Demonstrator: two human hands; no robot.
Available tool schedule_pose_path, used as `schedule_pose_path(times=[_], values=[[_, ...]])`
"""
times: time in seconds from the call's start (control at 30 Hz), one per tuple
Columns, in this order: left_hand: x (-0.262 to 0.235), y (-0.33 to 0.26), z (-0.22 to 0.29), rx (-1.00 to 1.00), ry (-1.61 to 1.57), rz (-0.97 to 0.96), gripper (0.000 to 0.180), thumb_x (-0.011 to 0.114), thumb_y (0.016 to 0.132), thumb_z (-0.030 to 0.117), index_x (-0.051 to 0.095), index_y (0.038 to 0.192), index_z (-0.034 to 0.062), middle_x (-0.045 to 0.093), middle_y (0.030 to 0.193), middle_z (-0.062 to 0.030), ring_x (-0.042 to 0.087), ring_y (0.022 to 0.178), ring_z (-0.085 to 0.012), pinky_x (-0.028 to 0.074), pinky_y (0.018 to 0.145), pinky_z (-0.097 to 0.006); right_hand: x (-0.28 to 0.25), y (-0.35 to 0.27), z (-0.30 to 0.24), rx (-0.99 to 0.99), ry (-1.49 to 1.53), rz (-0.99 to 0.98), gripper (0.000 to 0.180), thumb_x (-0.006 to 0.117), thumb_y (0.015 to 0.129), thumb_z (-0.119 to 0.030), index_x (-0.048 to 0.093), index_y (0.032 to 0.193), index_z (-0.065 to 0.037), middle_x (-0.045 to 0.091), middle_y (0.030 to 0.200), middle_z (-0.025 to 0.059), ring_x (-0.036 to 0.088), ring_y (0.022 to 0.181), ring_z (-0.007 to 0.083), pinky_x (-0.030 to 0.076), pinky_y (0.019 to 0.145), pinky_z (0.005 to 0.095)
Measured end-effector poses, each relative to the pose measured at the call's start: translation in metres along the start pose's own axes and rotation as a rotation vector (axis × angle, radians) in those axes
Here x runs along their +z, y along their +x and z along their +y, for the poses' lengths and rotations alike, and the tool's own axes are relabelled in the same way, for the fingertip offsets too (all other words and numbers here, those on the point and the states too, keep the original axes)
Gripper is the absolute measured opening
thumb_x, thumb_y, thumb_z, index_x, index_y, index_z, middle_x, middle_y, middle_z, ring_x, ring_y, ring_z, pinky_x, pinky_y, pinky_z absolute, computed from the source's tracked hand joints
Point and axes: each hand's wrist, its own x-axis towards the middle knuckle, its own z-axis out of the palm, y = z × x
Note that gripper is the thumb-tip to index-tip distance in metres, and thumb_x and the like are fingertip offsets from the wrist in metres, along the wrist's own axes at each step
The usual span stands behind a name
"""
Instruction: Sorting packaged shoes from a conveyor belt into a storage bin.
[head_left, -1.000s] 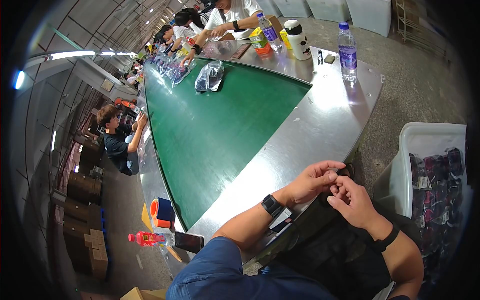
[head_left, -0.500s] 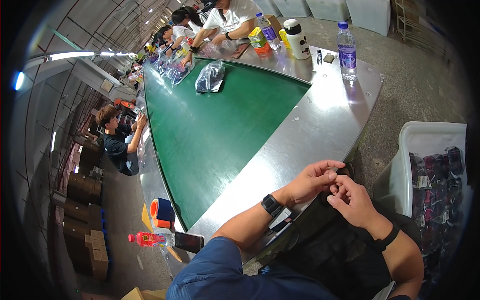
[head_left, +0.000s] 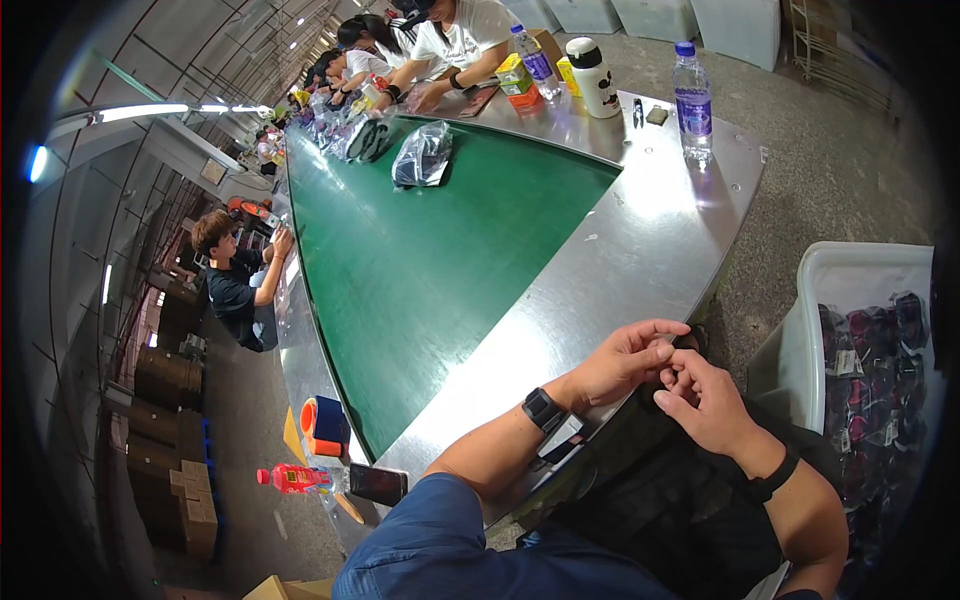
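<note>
Above the near edge of the metal table (head_left: 560,300), my left hand (head_left: 622,362) and my right hand (head_left: 708,400) meet at the fingertips. My left index finger is stretched out, with the thumb below it. Loosely bent fingers of my right hand touch the left thumb, while the right thumb stands apart. Nothing shows in either hand. A dark watch (head_left: 545,410) is on my left wrist and a black band (head_left: 772,478) on my right. Farther off, a clear bag with a dark item (head_left: 422,156) lies on the green conveyor belt (head_left: 420,260).
A white bin (head_left: 810,330) of bagged dark items stands at my right. Bottles (head_left: 693,110), a white flask (head_left: 595,80) and small boxes (head_left: 517,80) line the far edge. Tape rolls (head_left: 322,425), a phone (head_left: 378,484) and a red-labelled bottle (head_left: 292,478) sit at left. Co-workers flank the belt.
A co-worker's outstretched arm at the far end has drawn back from the belt. A dark bagged item now shows there more plainly. My hands have stayed in place.
</note>
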Motion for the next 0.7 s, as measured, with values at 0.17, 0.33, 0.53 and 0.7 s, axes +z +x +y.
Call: schedule_pose_path(times=[0.17, 0.33, 0.53, 0.7], values=[[-0.0017, 0.0001, -0.0013, -0.003, -0.006, -0.004, 0.046, 0.062, 0.107, 0.018, 0.05, 0.149, 0.0061, 0.067, 0.109, -0.0023, 0.066, 0.097, -0.0132, 0.055, 0.094, -0.032, 0.0, -0.0002, -0.0006, -0.002, 0.005, 0.003, 0.039, 0.074, 0.092, -0.013, 0.06, 0.128, -0.004, 0.059, 0.079, 0.0023, 0.058, 0.066, 0.0081, 0.048, 0.063, 0.0251], [-0.0013, -0.0002, -0.0005, -0.008, 0.001, 0.004, 0.046, 0.063, 0.107, 0.018, 0.05, 0.149, 0.0064, 0.067, 0.109, -0.0025, 0.067, 0.097, -0.0134, 0.056, 0.094, -0.032, -0.0006, -0.0006, -0.0013, 0.002, -0.002, -0.002, 0.04, 0.074, 0.093, -0.013, 0.06, 0.128, -0.004, 0.059, 0.079, 0.0025, 0.058, 0.066, 0.0083, 0.048, 0.062, 0.0252], [-0.0001, 0.0003, -0.0001, -0.007, -0.002, 0.003, 0.046, 0.064, 0.106, 0.019, 0.051, 0.148, 0.0065, 0.068, 0.112, -0.0035, 0.067, 0.097, -0.0133, 0.056, 0.094, -0.032, -0.0016, -0.0007, -0.0007, 0.007, -0.008, -0.009, 0.041, 0.074, 0.093, -0.013, 0.059, 0.129, -0.003, 0.059, 0.081, 0.0025, 0.058, 0.066, 0.0081, 0.048, 0.063, 0.025], [0.0, -0.0002, 0.0, -0.002, -0.004, 0.0, 0.046, 0.064, 0.106, 0.02, 0.051, 0.148, 0.0065, 0.068, 0.112, -0.0035, 0.067, 0.097, -0.0134, 0.055, 0.094, -0.032, -0.001, -0.0005, -0.0013, 0.004, 0.001, -0.01, 0.04, 0.074, 0.093, -0.012, 0.059, 0.129, -0.003, 0.059, 0.084, 0.0022, 0.058, 0.068, 0.0075, 0.048, 0.063, 0.0245]])
